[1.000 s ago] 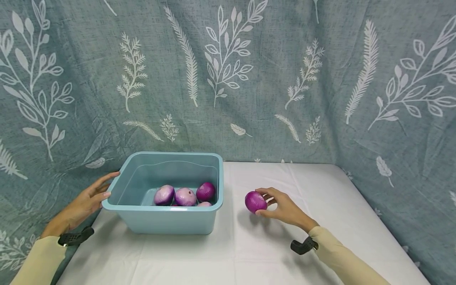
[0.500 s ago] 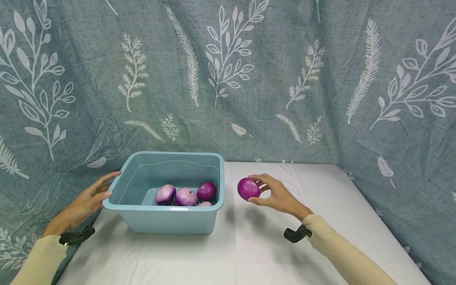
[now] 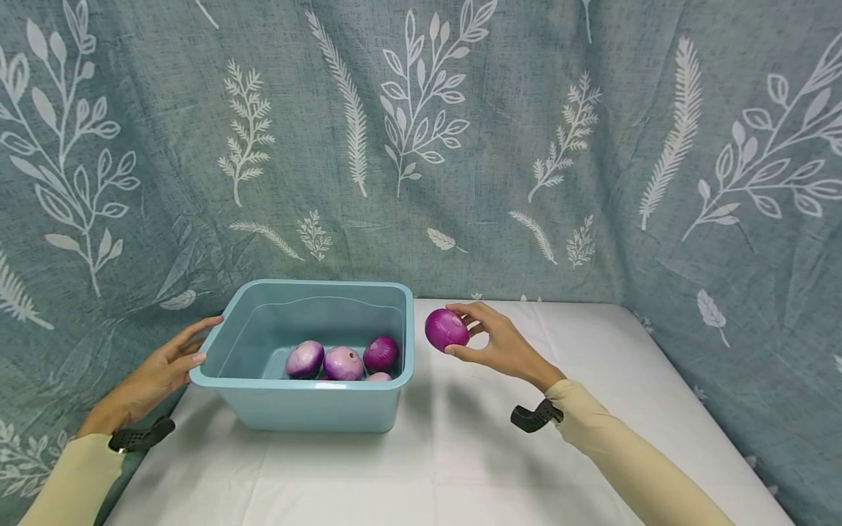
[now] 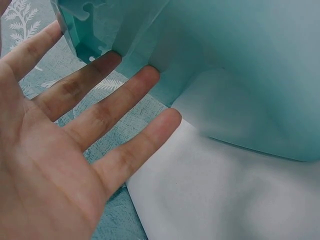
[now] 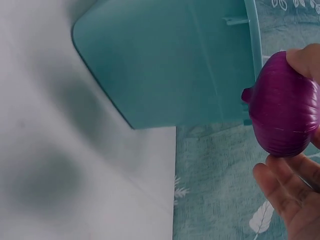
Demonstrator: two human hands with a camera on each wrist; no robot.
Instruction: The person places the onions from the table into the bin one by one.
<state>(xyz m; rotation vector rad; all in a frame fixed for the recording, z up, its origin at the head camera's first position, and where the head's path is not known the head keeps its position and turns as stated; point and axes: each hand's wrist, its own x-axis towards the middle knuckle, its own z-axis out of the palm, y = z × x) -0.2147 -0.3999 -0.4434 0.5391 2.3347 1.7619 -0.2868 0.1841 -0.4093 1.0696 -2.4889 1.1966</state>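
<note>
A purple onion (image 3: 446, 329) is pinched between the thumb and fingers of my right hand (image 3: 503, 347), above the table and just right of the tub. In the right wrist view the onion (image 5: 284, 107) shows its pointed tip toward the blue tub (image 5: 165, 65). My left hand (image 3: 154, 374) is at the left end of the tub (image 3: 299, 405), fingers spread along its rim and side. The left wrist view shows that hand's straight fingers (image 4: 142, 145) against the tub's outer wall. Inside the tub lie several onions, among them a pale one (image 3: 343, 363) and a dark purple one (image 3: 381, 354).
A white cloth (image 3: 460, 467) covers the table. Behind and along both sides hangs a grey-green curtain (image 3: 460, 241) with white leaf prints. Each wrist wears a dark strap, such as the right one (image 3: 536, 416).
My right hand has lifted the onion off the table area and carried it up and leftward toward the tub. The left hand and the tub have stayed put.
</note>
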